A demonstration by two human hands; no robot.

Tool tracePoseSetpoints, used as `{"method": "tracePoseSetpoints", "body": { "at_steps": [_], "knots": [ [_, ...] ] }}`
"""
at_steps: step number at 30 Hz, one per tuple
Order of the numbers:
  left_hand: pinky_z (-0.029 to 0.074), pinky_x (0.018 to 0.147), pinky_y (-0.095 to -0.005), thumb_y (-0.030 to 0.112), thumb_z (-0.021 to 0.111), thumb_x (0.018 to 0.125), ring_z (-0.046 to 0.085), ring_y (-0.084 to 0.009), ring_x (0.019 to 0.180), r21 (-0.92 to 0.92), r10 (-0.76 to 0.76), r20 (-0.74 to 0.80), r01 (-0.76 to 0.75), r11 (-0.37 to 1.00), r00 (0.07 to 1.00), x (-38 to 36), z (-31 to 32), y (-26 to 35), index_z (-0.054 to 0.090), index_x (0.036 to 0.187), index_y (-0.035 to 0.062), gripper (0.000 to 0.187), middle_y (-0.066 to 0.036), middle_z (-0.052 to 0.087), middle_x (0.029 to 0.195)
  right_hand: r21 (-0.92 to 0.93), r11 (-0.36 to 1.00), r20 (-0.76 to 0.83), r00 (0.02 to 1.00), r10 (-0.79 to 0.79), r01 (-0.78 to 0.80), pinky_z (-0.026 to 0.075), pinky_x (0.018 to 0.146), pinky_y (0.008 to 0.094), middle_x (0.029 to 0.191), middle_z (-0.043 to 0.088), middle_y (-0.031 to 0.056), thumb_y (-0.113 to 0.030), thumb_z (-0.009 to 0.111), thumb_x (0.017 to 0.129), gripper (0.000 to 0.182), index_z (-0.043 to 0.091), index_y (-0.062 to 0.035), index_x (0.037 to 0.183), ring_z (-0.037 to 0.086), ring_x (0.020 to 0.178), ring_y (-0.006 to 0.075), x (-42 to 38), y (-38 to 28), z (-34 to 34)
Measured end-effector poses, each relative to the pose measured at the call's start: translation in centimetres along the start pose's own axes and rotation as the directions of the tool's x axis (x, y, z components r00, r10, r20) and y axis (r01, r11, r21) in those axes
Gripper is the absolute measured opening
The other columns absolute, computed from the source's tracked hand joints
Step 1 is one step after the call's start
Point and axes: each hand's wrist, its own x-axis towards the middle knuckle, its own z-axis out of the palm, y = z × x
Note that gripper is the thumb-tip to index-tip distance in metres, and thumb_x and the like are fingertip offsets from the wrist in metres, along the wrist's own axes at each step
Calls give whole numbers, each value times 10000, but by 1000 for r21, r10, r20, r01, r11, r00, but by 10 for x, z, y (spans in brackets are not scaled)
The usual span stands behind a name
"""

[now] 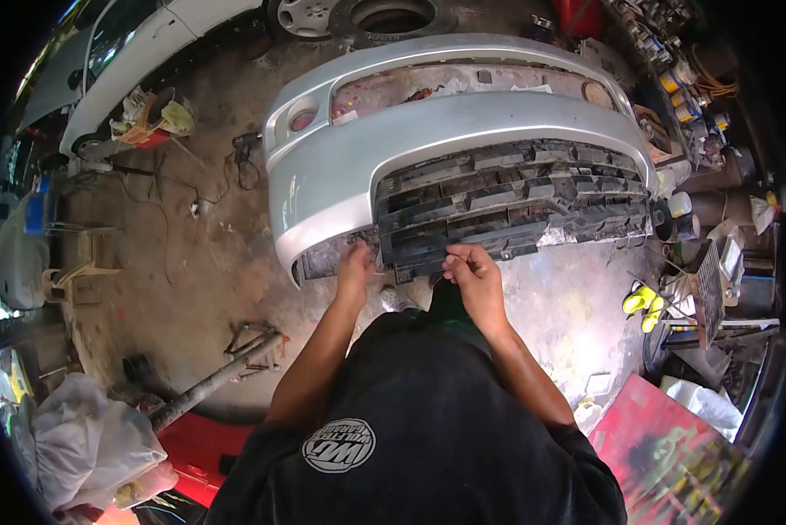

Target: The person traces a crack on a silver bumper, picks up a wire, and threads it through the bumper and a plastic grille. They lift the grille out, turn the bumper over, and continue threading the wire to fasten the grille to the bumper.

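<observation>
A silver car bumper (323, 184) lies in front of me, with a black slatted grille (515, 192) along its near side. At the grille's lower left corner, my left hand (355, 264) is raised near the bumper's edge, its fingers bent; what they hold, if anything, is too small to tell. My right hand (473, 273) is at the grille's near edge, thumb and fingertips pinched together. Whatever lies between those fingertips I cannot make out.
Tires (389, 17) lie beyond the bumper. A cordless tool (246, 140) and cables are on the floor at left. A metal pole (214, 381) and plastic bags (87, 437) stand lower left. A red panel (656, 446) is lower right, near yellow shoes (644, 304).
</observation>
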Motion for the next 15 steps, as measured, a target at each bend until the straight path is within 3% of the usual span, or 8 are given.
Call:
{"method": "tracePoseSetpoints", "body": {
  "at_steps": [3,6,12,15],
  "knots": [
    [438,981,-399,284,684,929,559,-201,1131,-58,41,-39,-43,997,998,22,8,-4,560,1295,114,422,-38,636,1174,-131,989,105,991,83,-69,502,749,233,928,657,28,-79,606,1005,184,616,25,1156,606,812,85,4,4,-6],
    [435,946,-379,237,642,956,555,-166,1118,-246,-20,-24,13,969,1000,37,14,-16,563,1254,140,323,-23,626,1179,-106,985,183,972,151,-133,507,767,241,931,652,20,-48,597,998,153,620,14,1136,606,820,84,12,2,-11],
    [459,890,-337,231,592,1018,598,-148,996,-473,42,-55,-63,879,998,56,27,-34,560,1144,147,155,-17,649,1090,5,990,339,931,132,-142,504,790,248,1029,655,30,-29,597,985,134,617,-19,1117,619,872,97,43,-5,-36],
    [447,936,-357,260,600,1018,592,-176,1021,-449,100,-119,-144,882,988,56,30,-36,548,1160,128,202,-24,650,1081,-120,961,362,891,275,-248,504,801,249,1050,653,30,-20,614,966,147,616,-32,1113,621,900,105,65,-14,-60]
  ]
}}
